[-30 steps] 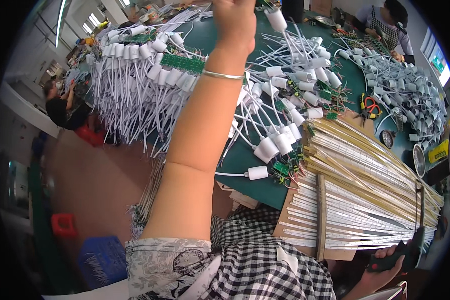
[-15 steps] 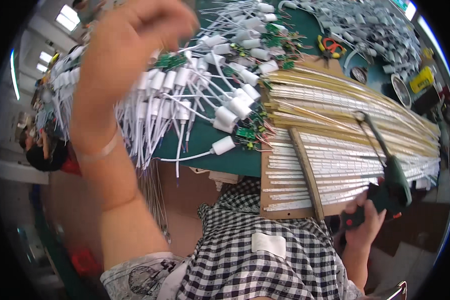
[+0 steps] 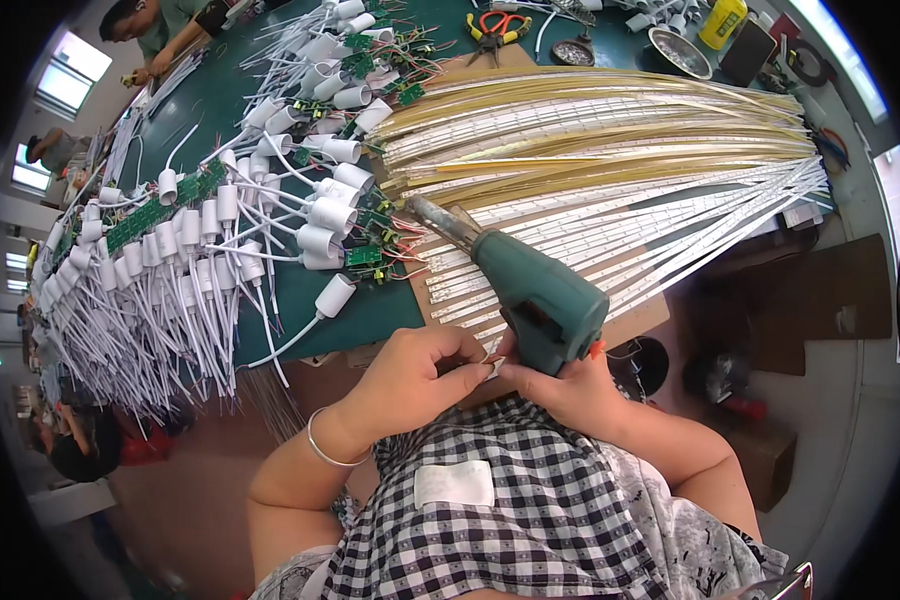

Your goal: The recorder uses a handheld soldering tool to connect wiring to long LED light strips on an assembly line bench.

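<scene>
My right hand (image 3: pixel 575 395) is wrapped round a dark green soldering gun (image 3: pixel 540 290), whose tip points up and left over the ends of the flat LED strips (image 3: pixel 610 205). Close beside it, my left hand (image 3: pixel 415 380) has thumb and forefinger pinched at the strips' near edge. Something thin and small shows between the fingertips of both hands, too tiny to name. Left of the strips lie white cylindrical caps (image 3: pixel 335 296) with white cables and green circuit boards (image 3: pixel 364 256) that have thin reddish wires.
Orange-and-yellow-handled pliers (image 3: pixel 497 32), a round tin (image 3: pixel 572 52), a metal dish (image 3: pixel 680 52) and a yellow bottle (image 3: pixel 722 24) stand along the far side. A dense row of cabled caps (image 3: pixel 170 240) covers the left of the green table (image 3: pixel 205 95). Another person (image 3: pixel 160 30) works at the far left.
My left hand has come down from above the caps to the strips' near edge. My right hand has brought the soldering gun leftward to meet it. The view has shifted.
</scene>
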{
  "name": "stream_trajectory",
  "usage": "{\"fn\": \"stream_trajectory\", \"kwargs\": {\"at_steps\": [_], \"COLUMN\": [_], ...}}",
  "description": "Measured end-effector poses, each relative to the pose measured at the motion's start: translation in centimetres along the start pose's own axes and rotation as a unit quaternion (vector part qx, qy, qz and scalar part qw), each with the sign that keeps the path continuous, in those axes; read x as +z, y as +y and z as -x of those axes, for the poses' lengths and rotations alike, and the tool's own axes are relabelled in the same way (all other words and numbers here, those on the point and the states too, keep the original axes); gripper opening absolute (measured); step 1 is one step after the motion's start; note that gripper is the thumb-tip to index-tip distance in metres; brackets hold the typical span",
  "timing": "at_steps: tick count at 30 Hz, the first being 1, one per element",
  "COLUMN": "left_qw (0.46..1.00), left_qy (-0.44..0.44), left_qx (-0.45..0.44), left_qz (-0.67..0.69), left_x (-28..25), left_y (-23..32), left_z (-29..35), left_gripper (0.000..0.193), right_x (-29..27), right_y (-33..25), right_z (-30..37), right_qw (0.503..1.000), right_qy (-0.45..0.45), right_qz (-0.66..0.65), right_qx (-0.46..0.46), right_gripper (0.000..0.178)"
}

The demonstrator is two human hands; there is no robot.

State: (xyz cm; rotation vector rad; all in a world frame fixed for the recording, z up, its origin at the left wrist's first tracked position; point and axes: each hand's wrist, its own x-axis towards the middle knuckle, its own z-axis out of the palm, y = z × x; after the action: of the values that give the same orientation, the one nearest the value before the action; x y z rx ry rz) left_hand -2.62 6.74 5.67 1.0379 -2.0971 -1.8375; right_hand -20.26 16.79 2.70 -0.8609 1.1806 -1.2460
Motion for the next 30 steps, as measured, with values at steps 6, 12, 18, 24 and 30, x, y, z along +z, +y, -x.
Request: {"fn": "stream_trajectory", "kwargs": {"at_steps": [6, 12, 18, 24, 30], "left_qw": [0.997, 0.998, 0.994, 0.993, 0.996], "left_qy": [0.007, 0.051, 0.080, 0.058, 0.021], "left_qx": [0.006, 0.029, 0.044, 0.073, 0.064], "left_qz": [-0.075, -0.028, 0.067, 0.071, 0.052], "left_x": [0.9, 2.0, 2.7, 2.4, 1.6], "left_y": [-0.1, -1.3, -2.9, -3.3, -2.8], "left_z": [-0.2, -0.2, -0.1, 0.1, -0.1], "left_gripper": [0.017, 0.018, 0.016, 0.014, 0.011], "right_x": [-0.1, -0.1, 0.1, 0.3, 0.2], "right_y": [0.4, 0.9, 0.7, 0.4, 1.4], "right_z": [0.2, 0.4, 0.5, 0.7, 0.5], "right_qw": [0.998, 0.998, 0.998, 0.998, 0.998], "right_qy": [0.015, 0.043, 0.052, 0.040, 0.044], "right_qz": [0.057, 0.037, 0.013, 0.043, 0.052], "right_qx": [-0.005, 0.005, -0.016, 0.024, 0.004], "right_gripper": [0.032, 0.024, 0.024, 0.029, 0.032]}}
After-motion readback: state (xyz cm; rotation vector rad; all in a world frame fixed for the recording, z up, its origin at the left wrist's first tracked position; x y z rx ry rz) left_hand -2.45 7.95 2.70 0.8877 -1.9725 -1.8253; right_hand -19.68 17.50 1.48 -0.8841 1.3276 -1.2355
